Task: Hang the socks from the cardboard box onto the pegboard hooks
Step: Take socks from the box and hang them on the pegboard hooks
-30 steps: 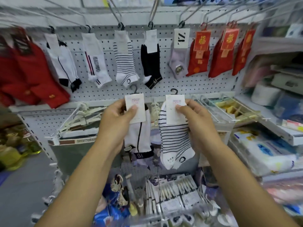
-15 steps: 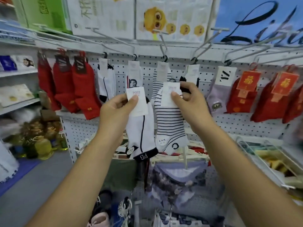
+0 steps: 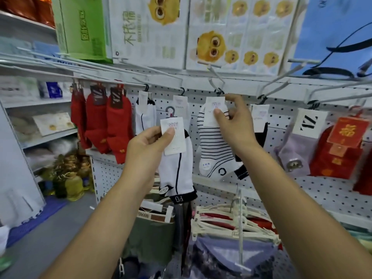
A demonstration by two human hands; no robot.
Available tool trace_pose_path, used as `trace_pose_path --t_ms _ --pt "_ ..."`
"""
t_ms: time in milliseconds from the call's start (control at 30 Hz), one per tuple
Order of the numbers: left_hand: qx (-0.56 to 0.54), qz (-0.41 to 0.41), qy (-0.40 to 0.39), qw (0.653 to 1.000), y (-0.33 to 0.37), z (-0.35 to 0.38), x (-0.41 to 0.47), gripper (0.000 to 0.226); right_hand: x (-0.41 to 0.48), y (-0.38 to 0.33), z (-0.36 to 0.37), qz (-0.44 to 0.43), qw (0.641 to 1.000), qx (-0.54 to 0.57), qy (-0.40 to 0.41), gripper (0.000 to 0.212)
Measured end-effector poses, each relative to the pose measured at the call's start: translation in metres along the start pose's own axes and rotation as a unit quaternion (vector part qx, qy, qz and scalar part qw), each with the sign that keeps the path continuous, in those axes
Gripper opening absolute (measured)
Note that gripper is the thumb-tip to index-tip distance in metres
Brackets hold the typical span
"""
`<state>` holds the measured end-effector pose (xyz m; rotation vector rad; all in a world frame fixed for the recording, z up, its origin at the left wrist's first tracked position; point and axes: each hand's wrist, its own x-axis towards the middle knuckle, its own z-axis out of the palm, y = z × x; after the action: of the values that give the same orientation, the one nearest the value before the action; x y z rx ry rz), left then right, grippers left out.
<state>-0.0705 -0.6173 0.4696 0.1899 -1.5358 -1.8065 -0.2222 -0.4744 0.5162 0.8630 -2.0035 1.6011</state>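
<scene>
My left hand (image 3: 150,146) pinches the paper tag of a white sock with a thin black line and black cuff (image 3: 177,172); its small grey hanger hook points up, free in the air in front of the pegboard (image 3: 302,190). My right hand (image 3: 235,125) grips the tag of a black-striped white sock (image 3: 214,156) and holds its hanger right at the tip of a long white pegboard hook (image 3: 216,77). Whether the hanger is on the hook I cannot tell. The cardboard box is out of view.
Red socks (image 3: 112,125) and white socks (image 3: 145,115) hang at the left, a black sock, a lilac sock (image 3: 296,152) and red tagged socks (image 3: 338,152) at the right. Long hooks jut toward me. Hangered clothes (image 3: 227,224) hang below; shelves stand at the left.
The view has tilted up and both hands have risen. My right hand has carried the striped sock up to the hook tip; my left hand still holds the white sock lower.
</scene>
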Motion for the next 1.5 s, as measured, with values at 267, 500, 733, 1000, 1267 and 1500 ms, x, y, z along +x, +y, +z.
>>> trace_pose_path --t_ms 267,500,733,1000,1267,1500 --pt "-0.021 -0.008 -0.009 1.000 -0.010 0.004 0.015 0.018 0.009 0.015 0.004 0.024 1.000 -0.017 0.002 0.039" --pt "-0.053 -0.033 -0.023 0.998 -0.022 -0.007 0.029 0.016 -0.016 0.015 0.019 0.014 0.989 -0.117 0.090 0.047" --pt "-0.028 -0.030 -0.080 0.996 -0.012 -0.037 0.056 0.011 -0.061 -0.020 0.070 -0.027 0.990 -0.095 0.101 0.014" --pt "0.001 0.005 -0.132 0.991 -0.003 -0.108 0.099 0.015 -0.073 -0.051 0.166 0.041 0.998 0.041 -0.028 0.016" --pt "0.104 0.112 -0.100 0.983 0.007 -0.164 0.152 0.011 -0.058 -0.038 0.219 0.053 0.998 0.031 0.010 0.025" --pt "0.109 0.230 -0.130 0.958 0.030 -0.162 0.192 0.035 -0.009 -0.035 0.230 0.032 0.998 -0.024 0.058 0.042"
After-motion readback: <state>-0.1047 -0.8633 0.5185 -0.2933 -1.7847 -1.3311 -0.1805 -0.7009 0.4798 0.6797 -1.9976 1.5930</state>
